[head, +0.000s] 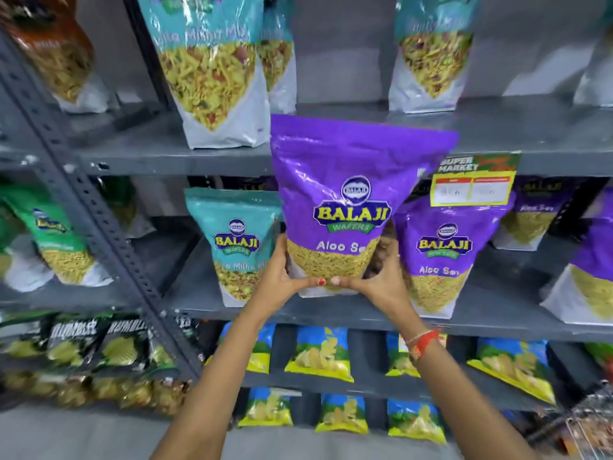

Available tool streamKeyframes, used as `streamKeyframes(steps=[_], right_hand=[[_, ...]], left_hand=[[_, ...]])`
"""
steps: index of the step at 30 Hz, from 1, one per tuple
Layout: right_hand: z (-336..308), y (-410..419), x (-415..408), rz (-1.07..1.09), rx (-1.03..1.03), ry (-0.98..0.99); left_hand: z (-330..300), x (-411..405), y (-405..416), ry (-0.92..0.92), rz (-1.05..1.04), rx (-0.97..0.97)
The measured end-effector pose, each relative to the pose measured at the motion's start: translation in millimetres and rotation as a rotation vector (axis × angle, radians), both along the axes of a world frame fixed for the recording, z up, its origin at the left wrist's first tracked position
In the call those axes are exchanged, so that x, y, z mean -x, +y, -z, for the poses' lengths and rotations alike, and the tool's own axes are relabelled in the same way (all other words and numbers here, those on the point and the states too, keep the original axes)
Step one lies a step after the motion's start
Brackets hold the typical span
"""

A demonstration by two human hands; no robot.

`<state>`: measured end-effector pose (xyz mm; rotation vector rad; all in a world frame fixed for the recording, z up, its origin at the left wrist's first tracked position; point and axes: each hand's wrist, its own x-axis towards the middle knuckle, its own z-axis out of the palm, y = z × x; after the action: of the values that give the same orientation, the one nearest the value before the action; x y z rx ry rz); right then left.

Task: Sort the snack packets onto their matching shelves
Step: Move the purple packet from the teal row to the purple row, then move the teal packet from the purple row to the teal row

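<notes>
Both forearms are reaching up, the left hand and right hand clasping the base of a purple Aloo Sev pouch, holding it upright at the middle shelf. Each grip is closing round a bottom corner. Likely light, crinkly and slippery, so supporting underneath seems wise.

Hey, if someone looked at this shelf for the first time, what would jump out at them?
A big purple Aloo Sev packet fills the centre, held at its base by the left hand and the right hand in front of the middle shelf. A matching purple packet stands just right of it, a teal packet just left, and a yellow price tag hangs above.
</notes>
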<state>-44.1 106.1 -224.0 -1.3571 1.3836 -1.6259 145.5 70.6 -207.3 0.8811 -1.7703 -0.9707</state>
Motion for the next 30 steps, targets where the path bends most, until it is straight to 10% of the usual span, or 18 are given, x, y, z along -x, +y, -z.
streamKeyframes(steps=[18, 25, 30], right_hand=[[115, -55, -20, 0.092, -0.261, 0.019], [105, -34, -59, 0.387, -0.112, 0.248], [118, -59, -130, 0.027, -0.129, 0.343]], left_hand=[[131, 0, -85, -0.201, 0.046, -0.324], [136, -20, -58, -0.046, -0.013, -0.369], [120, -111, -60, 0.275, -0.458, -0.134]])
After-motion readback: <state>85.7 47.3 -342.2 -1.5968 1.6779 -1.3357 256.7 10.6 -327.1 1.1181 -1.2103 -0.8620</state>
